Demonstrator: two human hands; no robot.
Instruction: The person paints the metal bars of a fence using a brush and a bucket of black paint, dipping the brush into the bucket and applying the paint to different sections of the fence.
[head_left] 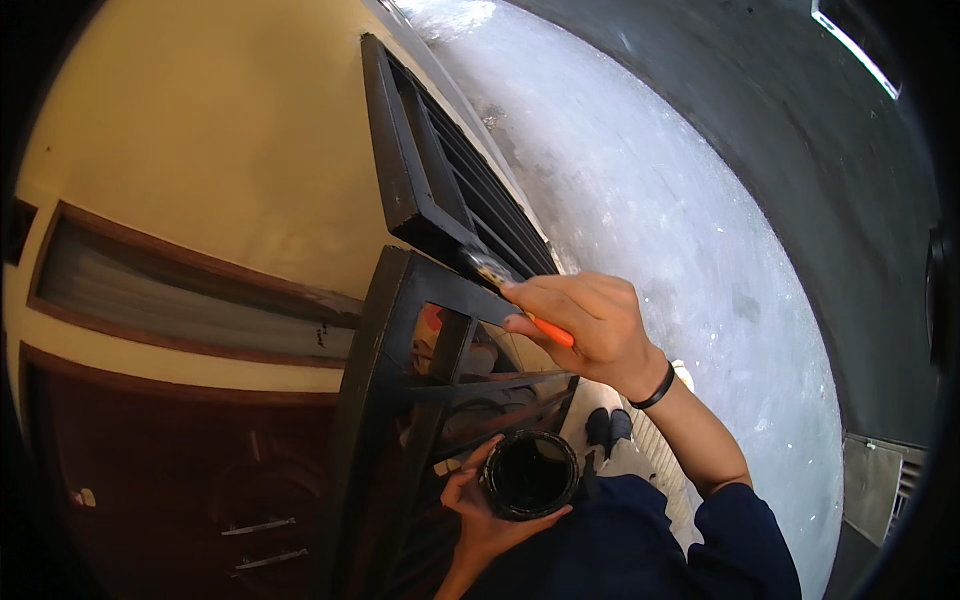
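Note:
My right hand [590, 325] is closed round a paintbrush [553, 332] with an orange handle. Its bristle end reaches the dark metal gate [405, 205], at the lower edge of the farther leaf, and seems to touch it. Low in the view, my left hand [490, 520] wraps round an open can [530, 475] of dark paint, held upright in front of my body. The nearer gate leaf [385, 290] stands just left of the can. Part of the brush head is hidden by my fingers.
A yellow wall [250, 120] rises at left, with a brown-framed window [180, 280] and a dark wooden door [180, 480]. Pale pavement [680, 200] curves along the right beside a dark road [800, 130]. My shoes [609, 428] show below, and a metal box [872, 485] sits far right.

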